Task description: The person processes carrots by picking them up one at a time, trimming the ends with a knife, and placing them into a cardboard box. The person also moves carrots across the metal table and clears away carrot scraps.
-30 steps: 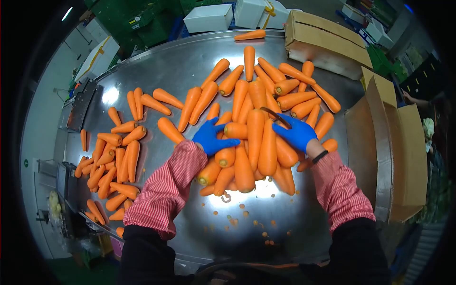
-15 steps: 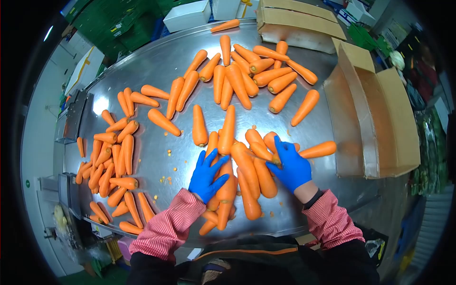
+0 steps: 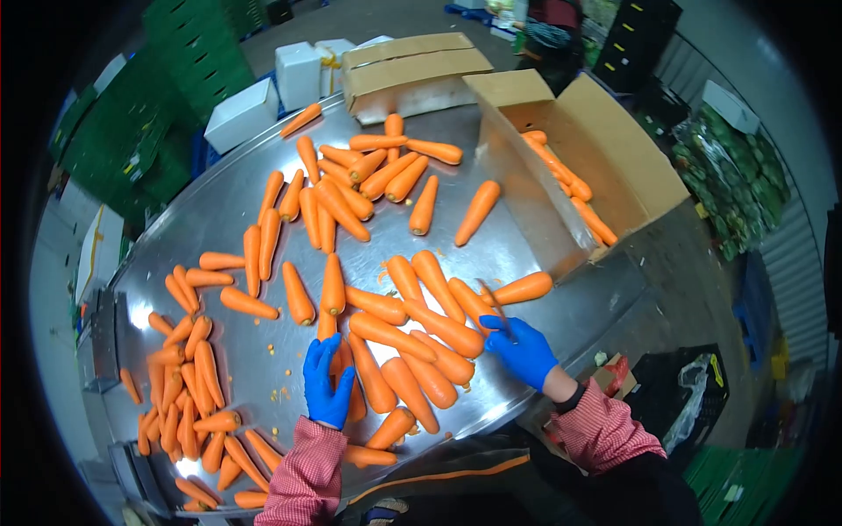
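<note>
My left hand (image 3: 326, 381), in a blue glove, lies with fingers stretched out among carrots. Its fingertips touch the lower end of a carrot (image 3: 327, 324), and the thumb is apart, beside another carrot (image 3: 356, 399). My right hand (image 3: 524, 352), also gloved in blue, is closed around a thin, dark, knife-like tool (image 3: 493, 301), which is blurred and points up and left. That hand is close to the end of a carrot (image 3: 469, 302). Several carrots lie fanned out between my hands, one of them a large carrot (image 3: 444, 328).
The carrots lie on a metal table (image 3: 403, 232). A carrot pile (image 3: 184, 386) is at the left, another group (image 3: 351, 180) at the back. An open cardboard box (image 3: 631, 167) at the right holds several carrots; a flatter box (image 3: 417, 70) stands behind. A person (image 3: 553, 35) is beyond.
The view has swung right, showing carrots inside the box. The carrots between my hands now lie more spread out. My right hand has drawn back from them; my left fingers are less spread.
</note>
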`<move>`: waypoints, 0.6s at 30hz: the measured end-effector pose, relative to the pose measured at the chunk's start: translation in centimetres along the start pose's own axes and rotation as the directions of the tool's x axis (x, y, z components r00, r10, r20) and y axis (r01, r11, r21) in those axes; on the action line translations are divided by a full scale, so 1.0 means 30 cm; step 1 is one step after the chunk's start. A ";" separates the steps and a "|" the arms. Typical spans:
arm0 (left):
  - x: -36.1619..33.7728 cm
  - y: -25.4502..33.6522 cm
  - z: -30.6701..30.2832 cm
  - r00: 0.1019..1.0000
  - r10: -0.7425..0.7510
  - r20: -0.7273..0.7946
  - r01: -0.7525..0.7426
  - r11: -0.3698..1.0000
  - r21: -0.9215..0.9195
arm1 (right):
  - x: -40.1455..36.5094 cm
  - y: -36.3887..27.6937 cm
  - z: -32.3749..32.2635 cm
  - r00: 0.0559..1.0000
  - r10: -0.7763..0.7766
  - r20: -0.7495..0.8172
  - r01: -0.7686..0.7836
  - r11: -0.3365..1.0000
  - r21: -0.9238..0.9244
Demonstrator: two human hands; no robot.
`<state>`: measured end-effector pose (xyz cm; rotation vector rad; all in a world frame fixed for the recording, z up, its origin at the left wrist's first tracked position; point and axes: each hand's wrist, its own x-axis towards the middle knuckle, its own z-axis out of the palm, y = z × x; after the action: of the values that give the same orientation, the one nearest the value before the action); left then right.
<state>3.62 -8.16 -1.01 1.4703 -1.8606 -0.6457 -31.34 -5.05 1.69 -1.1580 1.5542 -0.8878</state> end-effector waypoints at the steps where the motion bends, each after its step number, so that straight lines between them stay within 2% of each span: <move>1: 0.001 0.006 0.000 1.000 0.025 0.012 -0.025 1.000 -0.007 | -0.036 -0.016 -0.032 0.997 0.081 0.003 -0.081 0.995 0.059; 4: -0.001 0.012 0.020 0.995 0.092 0.050 -0.088 0.994 -0.065 | -0.147 -0.014 -0.104 0.995 0.100 -0.028 -0.090 0.961 0.262; 8: 0.005 0.067 0.060 0.988 0.130 0.089 -0.116 0.983 -0.144 | -0.228 0.043 -0.199 0.913 0.253 -0.319 -0.056 0.855 0.516; 9: 0.006 0.074 0.079 0.988 0.126 0.085 -0.110 0.979 -0.172 | -0.226 0.100 -0.242 0.898 0.248 -0.364 0.029 0.792 0.610; 12: 0.019 0.136 0.113 0.976 0.161 0.148 -0.143 0.982 -0.124 | -0.182 0.158 -0.365 0.804 0.293 -0.517 0.092 0.799 0.595; 14: 0.027 0.185 0.140 0.970 0.167 0.179 -0.149 0.983 -0.105 | -0.105 0.187 -0.445 0.783 0.319 -0.533 0.115 0.769 0.629; 18: 0.032 0.294 0.221 0.979 0.022 0.205 -0.013 0.999 -0.046 | 0.131 0.224 -0.548 0.786 0.338 -0.518 0.137 0.722 0.678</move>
<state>-7.16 -7.12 1.31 1.4013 -1.9988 -0.8523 -49.21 -6.84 -1.21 -0.2042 1.5212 -1.7044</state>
